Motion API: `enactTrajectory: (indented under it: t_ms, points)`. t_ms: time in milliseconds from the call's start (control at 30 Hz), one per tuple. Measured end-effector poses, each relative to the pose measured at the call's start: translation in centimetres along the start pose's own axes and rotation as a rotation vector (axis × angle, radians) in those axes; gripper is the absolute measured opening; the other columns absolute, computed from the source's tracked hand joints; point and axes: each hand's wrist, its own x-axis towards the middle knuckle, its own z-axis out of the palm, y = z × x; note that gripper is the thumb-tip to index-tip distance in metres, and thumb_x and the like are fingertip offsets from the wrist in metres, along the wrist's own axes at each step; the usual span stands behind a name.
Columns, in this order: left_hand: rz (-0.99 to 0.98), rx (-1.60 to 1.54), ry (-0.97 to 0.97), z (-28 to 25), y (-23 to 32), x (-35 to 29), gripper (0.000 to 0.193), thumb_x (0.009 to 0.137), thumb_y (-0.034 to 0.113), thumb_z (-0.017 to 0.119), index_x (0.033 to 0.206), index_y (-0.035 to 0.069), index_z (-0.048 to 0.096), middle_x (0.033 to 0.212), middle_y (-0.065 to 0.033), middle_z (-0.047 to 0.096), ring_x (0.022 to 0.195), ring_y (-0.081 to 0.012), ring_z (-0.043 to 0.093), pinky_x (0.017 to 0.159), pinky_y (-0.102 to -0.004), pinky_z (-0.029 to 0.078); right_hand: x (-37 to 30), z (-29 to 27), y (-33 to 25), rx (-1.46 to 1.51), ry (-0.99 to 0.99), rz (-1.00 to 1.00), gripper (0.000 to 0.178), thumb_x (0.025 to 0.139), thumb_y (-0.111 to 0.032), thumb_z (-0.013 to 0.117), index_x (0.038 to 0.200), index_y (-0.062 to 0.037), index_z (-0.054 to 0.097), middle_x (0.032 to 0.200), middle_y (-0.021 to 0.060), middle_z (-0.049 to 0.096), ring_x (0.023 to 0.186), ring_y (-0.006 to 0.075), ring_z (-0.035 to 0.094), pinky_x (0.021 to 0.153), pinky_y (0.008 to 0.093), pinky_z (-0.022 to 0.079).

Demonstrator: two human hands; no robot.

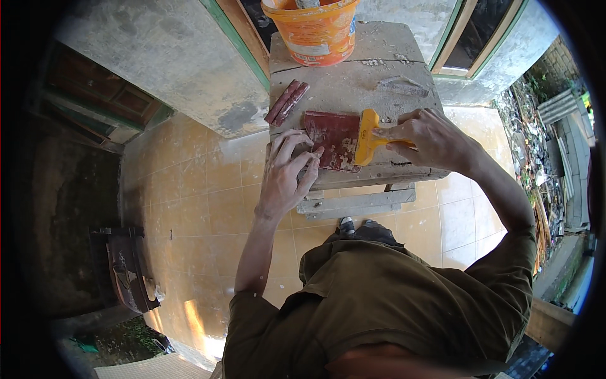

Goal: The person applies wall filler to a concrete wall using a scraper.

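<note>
A dark red flat piece [329,134] lies near the front of the worn wooden bench, its surface mottled with pale, crumbly patches. At its left edge, my left hand [289,169] grips it with bent, dusty fingers. My right hand [435,138] is closed around the handle of a yellow scraper [366,139]. The scraper's wide head rests across the right side of the red piece. Two narrow dark red strips [287,102] lie side by side just beyond my left hand.
An orange bucket [319,36] stands at the bench's far end with a pale object inside. Clear crumpled plastic [403,85] and pale crumbs lie on the bench top [341,85]. Grey walls and green-edged frames rise behind. Rubble [536,164] lines the right side.
</note>
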Motion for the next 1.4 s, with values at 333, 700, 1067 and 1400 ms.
enactTrajectory:
  t_ms: [333,700,1067,1400]
  points:
    - [0.003,-0.047,0.039,-0.8,-0.1,0.0,0.014,0.088,0.011,0.065,0.085,-0.002,0.068,0.112,-0.0127,0.057,0.117,-0.0324,0.05,0.1,-0.0446,0.04,1.5,0.1,-0.7,0.016,-0.035,-0.016,0.032,0.088,-0.015,0.069,0.119,-0.007,0.069,0.081,0.0142,0.07,0.063,0.0269,0.065,0.069,0.0395,0.053]
    - [0.003,-0.107,0.133,-0.3,-0.4,-0.1,0.01,0.086,0.009,0.065,0.086,-0.001,0.069,0.114,-0.0156,0.055,0.117,-0.0346,0.05,0.099,-0.0459,0.042,1.3,-2.0,0.2,-0.021,0.038,0.05,0.026,0.086,-0.017,0.073,0.111,-0.0065,0.073,0.076,0.0118,0.069,0.069,0.0247,0.065,0.077,0.0375,0.051]
    - [0.034,-0.057,0.078,-0.5,-1.7,0.6,0.01,0.082,0.007,0.069,0.079,-0.002,0.065,0.11,-0.0143,0.055,0.116,-0.0345,0.05,0.097,-0.0453,0.044,4.2,-1.1,-0.3,-0.172,0.016,0.017,0.025,0.087,-0.017,0.072,0.109,-0.0074,0.074,0.07,0.0115,0.067,0.064,0.0243,0.064,0.071,0.0387,0.052]
    - [0.001,-0.099,0.064,0.2,-1.3,0.9,0.01,0.082,0.005,0.069,0.08,-0.003,0.064,0.105,-0.014,0.052,0.112,-0.0331,0.05,0.091,-0.0439,0.047,4.1,-0.7,0.3,-0.173,0.035,0.017,0.019,0.087,-0.014,0.068,0.104,-0.007,0.074,0.074,0.014,0.067,0.071,0.0268,0.065,0.077,0.0395,0.051]
